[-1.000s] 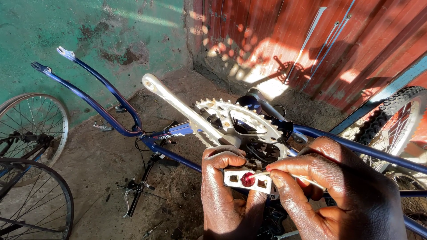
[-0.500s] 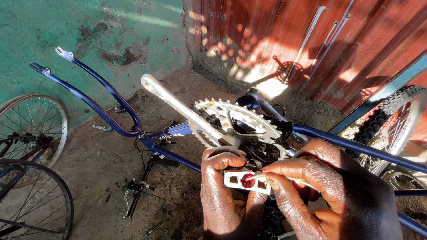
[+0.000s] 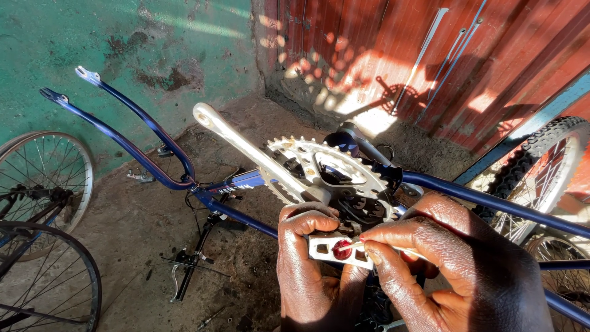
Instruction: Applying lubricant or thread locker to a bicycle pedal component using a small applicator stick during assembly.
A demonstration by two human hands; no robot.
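Both hands at a white pedal on an upturned blue bike frame.

Left hand curled round the pedal's left end, thumb on top, fingers closed beneath. Right hand pinching the pedal's right end, forefinger tip just beside the red cap at its middle. Pedal low in centre, just below the toothed chainring and its pale crank arm slanting up left. Rear stays rising toward a green wall. Bare wheels at left, a tyred wheel at right, a brake part on the dirt floor.
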